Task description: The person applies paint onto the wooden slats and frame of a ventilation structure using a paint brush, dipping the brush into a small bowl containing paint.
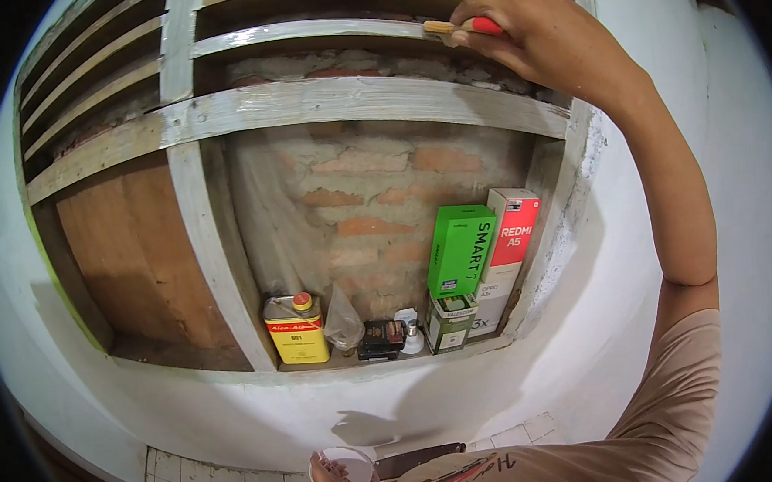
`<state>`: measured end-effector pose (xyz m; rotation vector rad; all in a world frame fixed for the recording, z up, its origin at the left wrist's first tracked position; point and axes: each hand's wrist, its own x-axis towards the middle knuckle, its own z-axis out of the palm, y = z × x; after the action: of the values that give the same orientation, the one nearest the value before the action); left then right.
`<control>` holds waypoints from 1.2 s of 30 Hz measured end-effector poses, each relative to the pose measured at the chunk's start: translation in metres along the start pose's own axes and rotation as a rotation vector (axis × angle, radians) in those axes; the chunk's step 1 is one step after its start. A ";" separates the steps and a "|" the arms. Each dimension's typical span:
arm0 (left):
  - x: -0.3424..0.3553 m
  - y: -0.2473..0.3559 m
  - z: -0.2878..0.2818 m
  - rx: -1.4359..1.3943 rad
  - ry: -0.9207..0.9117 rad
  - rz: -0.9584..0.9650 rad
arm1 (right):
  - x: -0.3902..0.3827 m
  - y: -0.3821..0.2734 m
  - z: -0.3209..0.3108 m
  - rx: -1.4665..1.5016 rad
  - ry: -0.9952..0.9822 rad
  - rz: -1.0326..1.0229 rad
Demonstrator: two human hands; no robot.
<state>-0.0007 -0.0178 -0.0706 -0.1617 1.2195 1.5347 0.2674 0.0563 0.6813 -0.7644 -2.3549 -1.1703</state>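
Lowest in frame, nearest the lens: left hand [329, 478] at bottom centre, fingers curled round a small clear cup [353, 470] with whitish contents; grip closed on it.

Going rightward: yellow tin [295, 330] with red cap on the ledge, crumpled plastic bag [344, 323], small dark box [381, 339], then upright green carton [461, 250] and red-and-white carton [512, 230] leaning at lower right of the recess. Back wall is rough brick [375, 198] with mortar, unpainted.

Upper right: right hand [528, 28] raised, fingers closed on a brush [462, 27], red handle, pale wooden ferrule end. Brush long axis runs roughly horizontal, bristle end pointing left, touching the wooden slat [305, 31]. Slats are rough timber with streaky, patchy white paint. Cup lies far below the brush, so the left hand is the nearer one to it.
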 end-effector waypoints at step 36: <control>-0.077 0.009 -0.093 -0.129 0.254 0.061 | 0.106 -0.056 0.062 0.259 0.552 -0.361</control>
<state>-0.0242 -0.1358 -0.0571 -0.4176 1.3326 1.6844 0.1445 0.1097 0.6729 0.0792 -2.1429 -1.0112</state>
